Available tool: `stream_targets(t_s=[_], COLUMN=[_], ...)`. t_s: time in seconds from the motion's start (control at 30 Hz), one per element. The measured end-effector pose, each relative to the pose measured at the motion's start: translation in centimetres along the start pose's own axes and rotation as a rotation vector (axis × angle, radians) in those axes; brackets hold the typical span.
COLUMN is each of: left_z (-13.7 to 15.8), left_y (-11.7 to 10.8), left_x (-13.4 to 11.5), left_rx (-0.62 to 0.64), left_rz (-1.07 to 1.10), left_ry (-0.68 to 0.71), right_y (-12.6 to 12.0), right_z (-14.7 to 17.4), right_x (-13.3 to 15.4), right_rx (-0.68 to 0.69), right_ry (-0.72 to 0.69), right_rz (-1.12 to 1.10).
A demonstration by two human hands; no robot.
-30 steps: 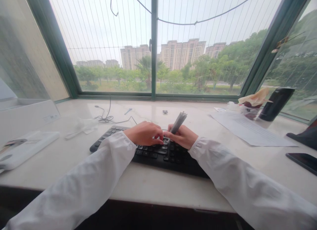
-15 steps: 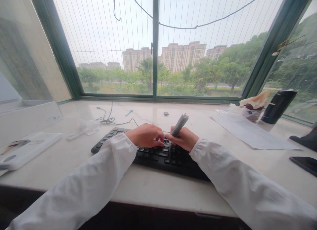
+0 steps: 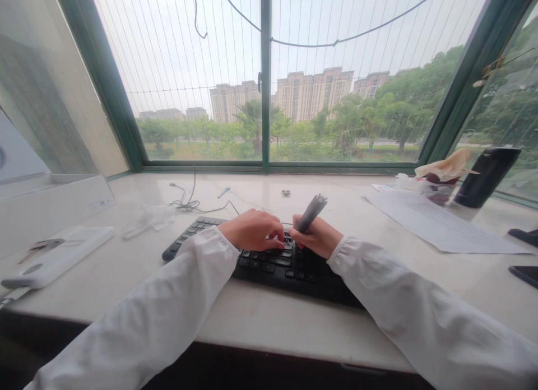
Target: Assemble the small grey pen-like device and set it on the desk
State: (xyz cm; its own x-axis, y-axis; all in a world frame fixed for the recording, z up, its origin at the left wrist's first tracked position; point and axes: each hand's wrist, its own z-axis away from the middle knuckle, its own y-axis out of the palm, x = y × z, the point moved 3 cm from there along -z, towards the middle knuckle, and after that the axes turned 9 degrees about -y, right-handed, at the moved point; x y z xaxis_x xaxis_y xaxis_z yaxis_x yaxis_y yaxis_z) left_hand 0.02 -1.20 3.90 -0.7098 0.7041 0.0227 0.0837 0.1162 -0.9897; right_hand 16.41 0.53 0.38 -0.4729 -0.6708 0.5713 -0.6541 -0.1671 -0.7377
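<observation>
A black keyboard (image 3: pixel 273 275) lies slanted on the pale counter under both hands. My left hand (image 3: pixel 252 230) is over its middle, fingers curled and thumb and fingertips close together at the keys; whatever is between them is hidden. My right hand (image 3: pixel 321 236) is closed around a thick grey stick-like tool (image 3: pixel 311 212) with a ragged upper end, tilted up to the right. The tool's lower end is hidden by the hand. Between the hands shows a patch of keyboard (image 3: pixel 288 240) with light, uncapped-looking spots. Small dark pieces (image 3: pixel 286 193), perhaps keycaps, lie behind it.
A cable (image 3: pixel 187 204) and a small blue strip (image 3: pixel 224 192) lie behind the keyboard. Left are a white box (image 3: pixel 54 196), a white slab (image 3: pixel 79 250) with keys on it and crumpled plastic (image 3: pixel 149 219). Right are paper (image 3: pixel 441 224), a black cylinder (image 3: pixel 487 177) and a phone (image 3: pixel 525 275).
The whole view has shifted slightly, so most things sit a little further right. Both hands keep nearly the same place on the keyboard; the grey tool is still in my right hand.
</observation>
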Motion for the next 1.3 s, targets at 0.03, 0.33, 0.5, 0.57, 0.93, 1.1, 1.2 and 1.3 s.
stream_targets(t_s=[0.03,0.33,0.5,0.57,0.93,1.1,1.2,1.3], left_z=[0.00,0.00,0.02,0.03,0.08,0.08,0.10,0.12], left_y=[0.01,0.08,0.01,-0.04,-0.09,-0.13,-0.07,-0.04], left_x=[0.02,0.01,-0.02,-0.03,-0.08,-0.04,0.03,0.05], left_rx=[0.000,-0.002,-0.006,-0.007,-0.007,-0.014,-0.015,-0.010], left_rz=[0.000,0.003,-0.005,0.001,-0.006,0.003,0.006,0.014], left_ry=[0.000,-0.004,0.007,0.015,0.012,0.022,0.024,0.021], right_y=[0.01,0.03,-0.05,-0.09,0.06,-0.35,-0.32,-0.08], right_z=[-0.02,-0.01,0.09,0.10,-0.14,-0.02,0.12,0.25], right_x=[0.02,0.17,0.55,0.64,0.33,0.67,0.83,0.92], right_rx=[-0.002,-0.033,-0.035,-0.036,-0.051,-0.063,-0.052,-0.041], right_ry=[0.002,0.003,0.015,0.020,-0.016,-0.011,-0.015,-0.013], right_rz=[0.008,0.051,0.056,0.065,0.126,0.137,0.106,0.050])
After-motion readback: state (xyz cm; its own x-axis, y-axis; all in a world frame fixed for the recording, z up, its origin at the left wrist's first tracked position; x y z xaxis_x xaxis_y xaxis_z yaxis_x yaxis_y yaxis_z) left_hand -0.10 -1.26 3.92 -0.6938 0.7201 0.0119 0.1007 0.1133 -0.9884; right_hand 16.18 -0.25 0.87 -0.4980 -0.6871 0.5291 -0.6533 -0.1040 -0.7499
